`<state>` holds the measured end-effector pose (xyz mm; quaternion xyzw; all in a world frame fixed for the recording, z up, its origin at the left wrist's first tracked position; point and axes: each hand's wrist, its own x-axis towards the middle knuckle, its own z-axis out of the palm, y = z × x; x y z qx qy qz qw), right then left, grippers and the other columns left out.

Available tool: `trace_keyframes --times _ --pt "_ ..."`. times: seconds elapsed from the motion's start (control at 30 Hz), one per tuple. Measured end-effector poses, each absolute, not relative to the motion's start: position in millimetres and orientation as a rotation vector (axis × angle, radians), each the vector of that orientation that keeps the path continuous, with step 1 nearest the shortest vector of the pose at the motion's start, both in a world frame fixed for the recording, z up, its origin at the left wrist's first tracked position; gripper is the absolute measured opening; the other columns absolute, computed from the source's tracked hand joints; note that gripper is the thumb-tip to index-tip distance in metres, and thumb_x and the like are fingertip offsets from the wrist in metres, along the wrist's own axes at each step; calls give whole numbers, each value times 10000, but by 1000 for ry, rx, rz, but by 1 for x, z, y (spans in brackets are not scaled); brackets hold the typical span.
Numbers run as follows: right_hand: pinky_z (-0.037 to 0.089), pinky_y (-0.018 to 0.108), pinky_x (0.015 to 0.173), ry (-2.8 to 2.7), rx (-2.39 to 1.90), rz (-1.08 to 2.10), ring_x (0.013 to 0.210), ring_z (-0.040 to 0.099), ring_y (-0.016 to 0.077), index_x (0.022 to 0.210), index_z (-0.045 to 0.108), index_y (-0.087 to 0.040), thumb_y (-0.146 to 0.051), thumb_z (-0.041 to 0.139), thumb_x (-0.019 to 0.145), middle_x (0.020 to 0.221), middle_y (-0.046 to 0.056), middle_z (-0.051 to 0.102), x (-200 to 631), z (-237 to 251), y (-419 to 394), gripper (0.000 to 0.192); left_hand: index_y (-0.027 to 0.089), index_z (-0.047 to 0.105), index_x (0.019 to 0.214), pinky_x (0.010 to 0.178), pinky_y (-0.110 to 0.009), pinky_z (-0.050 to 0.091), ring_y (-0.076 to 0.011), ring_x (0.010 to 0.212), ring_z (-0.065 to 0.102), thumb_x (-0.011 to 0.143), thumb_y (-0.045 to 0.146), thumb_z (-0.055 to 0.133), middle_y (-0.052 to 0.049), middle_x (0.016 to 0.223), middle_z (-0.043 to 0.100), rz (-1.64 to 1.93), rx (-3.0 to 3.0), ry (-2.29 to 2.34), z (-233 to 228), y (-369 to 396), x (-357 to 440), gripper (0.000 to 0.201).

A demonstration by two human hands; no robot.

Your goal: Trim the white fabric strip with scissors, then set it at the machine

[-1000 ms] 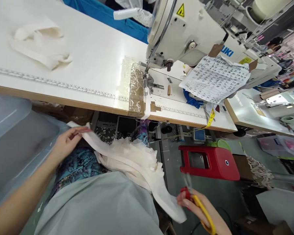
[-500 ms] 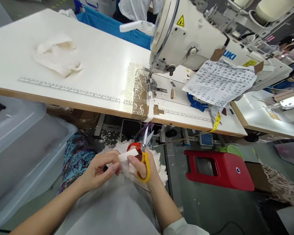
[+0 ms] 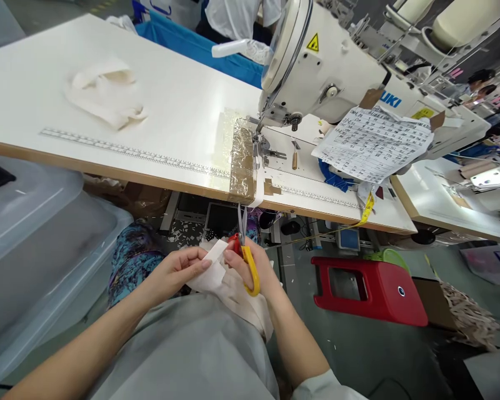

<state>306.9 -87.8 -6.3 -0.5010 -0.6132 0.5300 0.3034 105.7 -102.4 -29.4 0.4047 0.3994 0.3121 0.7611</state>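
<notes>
Over my lap, my left hand point(image 3: 188, 266) pinches a white fabric strip point(image 3: 215, 253) between thumb and fingers. The strip joins pale cream cloth point(image 3: 237, 291) that hangs down over my lap. My right hand point(image 3: 252, 265) is closed around scissors point(image 3: 250, 272) with one yellow and one red handle loop. Their blades point away from me toward the table edge, slightly apart. Right thumb and fingers lie close to the strip's edge; whether they grip the cloth too, I cannot tell. Ahead of the blades, a white band point(image 3: 259, 186) hangs over the table edge.
A sewing machine point(image 3: 316, 72) stands on the white table point(image 3: 183, 100), with a handwritten sheet point(image 3: 375, 141) on it. Cream fabric point(image 3: 106, 91) lies at left. Clear plastic bins point(image 3: 58, 239) flank my left side; a red stool point(image 3: 370, 289) is at right. Another person point(image 3: 233, 19) is behind the table.
The scissor blades have drawn closer together and turned more upright. My left hand has raised and straightened the white strip, and the cloth has shifted across my lap.
</notes>
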Motion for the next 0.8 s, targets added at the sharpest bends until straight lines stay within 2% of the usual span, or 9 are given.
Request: trace_keyframes --times 0.2,0.37,0.53,0.7,0.8 --pt "368 257 570 -2074 -1405 1527 606 450 133 719 466 -203 -599 479 888 658 -10 500 348 -5 -103 430 142 617 781 585 -193 372 -107 632 476 753 577 706 18 693 586 676 841 949 -28 -99 99 445" --pt "282 244 512 -2247 -1444 1629 557 364 114 675 383 -213 -633 480 871 599 -44 419 352 -10 -104 474 142 624 774 601 -210 388 -123 645 509 737 551 730 5 700 615 635 818 952 -27 -97 98 424" --pt "214 246 496 -2329 -1395 1599 544 285 102 638 325 -208 -626 507 853 580 -62 314 340 -11 -95 503 152 614 713 570 -202 378 -117 605 504 712 550 748 14 648 613 643 804 977 -25 -97 99 420" --pt "199 240 490 -2348 -1417 1610 551 282 99 632 339 -200 -605 521 858 586 -64 301 335 -10 -91 498 150 607 693 555 -197 367 -110 578 497 680 570 760 17 624 611 647 780 1021 -28 -97 97 447" --pt "197 241 499 -2416 -1467 1513 550 287 99 633 346 -199 -613 531 852 580 -63 316 334 -10 -91 503 150 601 677 554 -198 365 -109 568 490 667 569 766 18 609 603 648 775 1031 -30 -97 96 450"
